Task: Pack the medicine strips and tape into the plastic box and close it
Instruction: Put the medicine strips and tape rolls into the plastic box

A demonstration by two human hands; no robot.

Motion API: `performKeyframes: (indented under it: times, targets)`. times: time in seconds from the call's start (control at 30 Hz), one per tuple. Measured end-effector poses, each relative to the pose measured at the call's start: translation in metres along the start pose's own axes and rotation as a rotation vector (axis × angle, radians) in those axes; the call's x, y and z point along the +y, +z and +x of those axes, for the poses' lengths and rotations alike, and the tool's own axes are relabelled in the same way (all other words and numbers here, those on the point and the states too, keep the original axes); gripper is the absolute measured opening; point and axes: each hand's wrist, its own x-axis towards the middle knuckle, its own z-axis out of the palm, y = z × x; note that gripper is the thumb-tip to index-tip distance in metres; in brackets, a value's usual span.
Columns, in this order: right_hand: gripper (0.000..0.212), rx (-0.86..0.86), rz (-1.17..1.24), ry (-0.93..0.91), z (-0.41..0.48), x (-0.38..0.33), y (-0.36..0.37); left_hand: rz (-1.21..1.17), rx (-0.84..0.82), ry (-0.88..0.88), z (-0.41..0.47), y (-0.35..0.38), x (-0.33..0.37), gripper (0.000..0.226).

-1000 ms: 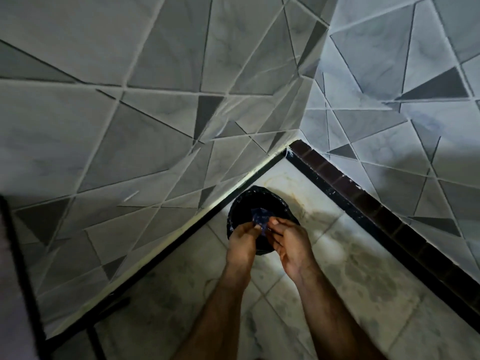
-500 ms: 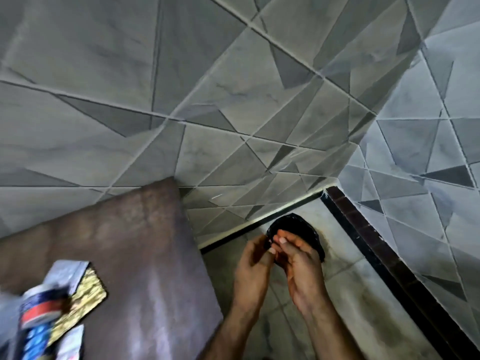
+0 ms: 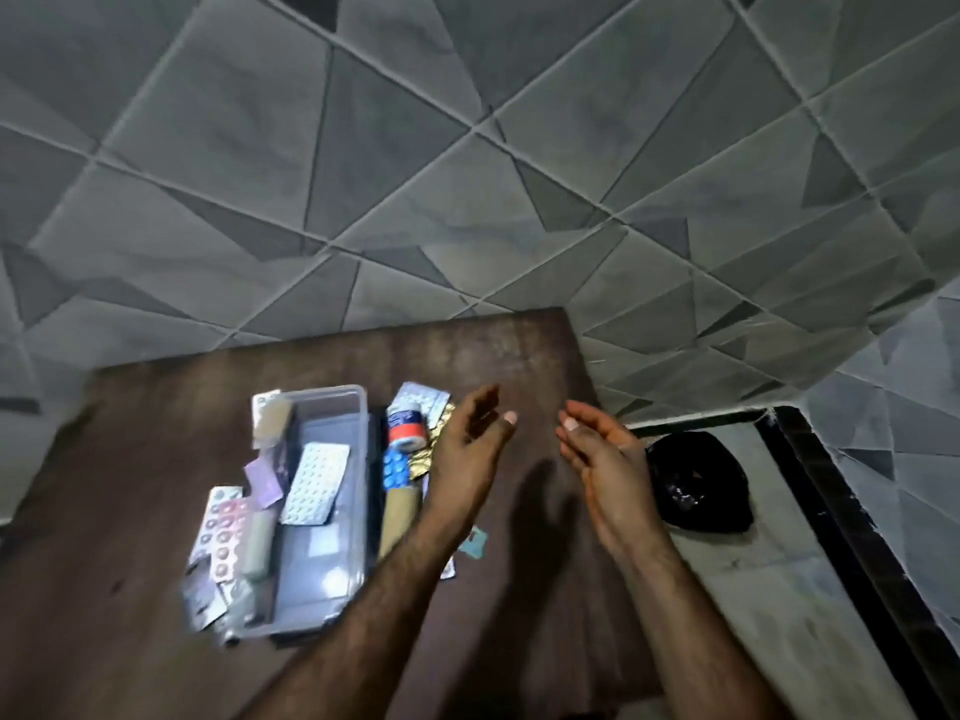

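- Head view: both hands, left hand (image 3: pixel 470 449) and right hand (image 3: pixel 605 462), hover empty, fingers apart.
- Tape (image 3: pixel 407 426), centre frame, looks light and stiff; grip its sides.
- Box (image 3: pixel 358 407) stands open.

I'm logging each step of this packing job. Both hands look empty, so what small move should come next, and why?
Probably the left hand should drop onto the tape roll just beside it and lift it into the plastic box. Both hands are open and hold nothing, the right hand is farther off, and the roll and several strips lie outside the box.
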Motion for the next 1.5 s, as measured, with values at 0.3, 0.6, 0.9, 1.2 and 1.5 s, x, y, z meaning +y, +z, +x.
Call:
performKeyframes:
  times: [0.3, 0.6, 0.9, 1.2, 1.5]
  targets:
    - [0.025, -0.152, -0.2, 0.044, -0.043, 0.068, 0.131, 0.054, 0.188, -0.094, -0.031, -0.176, -0.027, 0.043]
    - [0.039, -0.303, -0.659, 0.049, -0.073, 0.121, 0.165, 0.233, 0.229, -0.219, -0.061, -0.247, -0.067, 0.058]
    - [0.032, -0.216, -0.981, -0.021, -0.072, 0.14, 0.159, 0.495, 0.416, -0.197, -0.059, -0.29, -0.088, 0.048]
    - [0.04, -0.121, -1.22, 0.053, -0.064, 0.17, 0.152, 0.737, 0.271, -0.382, -0.049, -0.321, -0.121, 0.06]
    - [0.054, -0.023, -1.295, 0.154, -0.055, 0.184, 0.16, 0.818, 0.136, -0.361, -0.028, -0.311, -0.111, 0.043]
